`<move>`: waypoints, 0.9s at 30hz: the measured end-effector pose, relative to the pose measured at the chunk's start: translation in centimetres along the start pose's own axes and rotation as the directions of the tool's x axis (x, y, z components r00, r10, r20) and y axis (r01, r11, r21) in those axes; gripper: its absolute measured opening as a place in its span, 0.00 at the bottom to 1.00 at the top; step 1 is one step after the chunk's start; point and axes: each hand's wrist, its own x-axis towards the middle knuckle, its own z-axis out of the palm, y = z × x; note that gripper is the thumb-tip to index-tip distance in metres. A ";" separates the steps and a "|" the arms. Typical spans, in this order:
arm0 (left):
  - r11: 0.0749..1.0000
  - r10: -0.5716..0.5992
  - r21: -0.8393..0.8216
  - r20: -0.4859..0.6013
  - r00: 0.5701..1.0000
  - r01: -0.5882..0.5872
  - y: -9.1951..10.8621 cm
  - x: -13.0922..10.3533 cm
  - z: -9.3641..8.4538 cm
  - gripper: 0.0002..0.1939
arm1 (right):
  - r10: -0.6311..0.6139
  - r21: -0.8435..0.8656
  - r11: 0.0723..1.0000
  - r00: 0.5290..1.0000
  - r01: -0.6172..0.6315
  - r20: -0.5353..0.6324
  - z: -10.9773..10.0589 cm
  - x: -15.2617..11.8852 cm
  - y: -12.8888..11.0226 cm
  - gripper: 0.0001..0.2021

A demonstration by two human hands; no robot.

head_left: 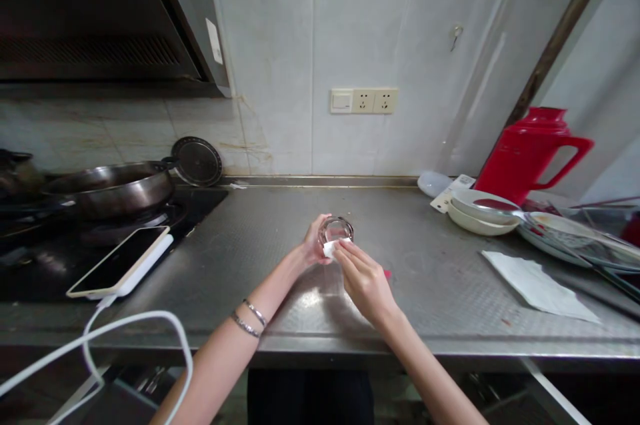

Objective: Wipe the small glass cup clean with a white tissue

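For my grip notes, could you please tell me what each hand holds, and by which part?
The left hand holds a glass by its side; the right hand pinches a tissue, though the gripped part is hidden.

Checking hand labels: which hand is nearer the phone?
Left. The left hand, holding the glass, is to the phone's right; the right hand, pinching a white tissue at the glass, is farther right.

one clear glass vessel (339, 228), held, round-rimmed, open mouth up, twelve o'clock from where i stand. one white tissue (329, 249), small, bunched, held at the rim's seven o'clock.
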 end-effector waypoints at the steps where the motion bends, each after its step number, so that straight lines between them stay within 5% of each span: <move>1: 1.000 0.007 0.017 0.024 1.000 -0.007 -0.1 0.2 -0.2 0.29 | 0.007 0.006 1.000 1.000 -0.007 -0.006 0.0 0.4 0.3 0.20; 8: 0.995 -0.052 0.083 0.051 0.997 0.048 -0.7 2.0 -0.9 0.23 | -0.053 -0.006 0.999 0.999 0.053 0.013 0.6 2.7 2.4 0.16; 22: 0.999 -0.011 0.053 0.064 0.998 0.007 -0.2 0.4 -0.2 0.34 | 0.035 -0.021 0.999 0.999 -0.035 0.007 0.1 -0.7 0.1 0.22; 27: 0.997 -0.042 0.067 0.064 0.997 0.038 -0.6 1.2 -0.2 0.24 | 0.003 -0.005 1.000 1.000 -0.003 -0.019 -0.5 1.6 1.4 0.18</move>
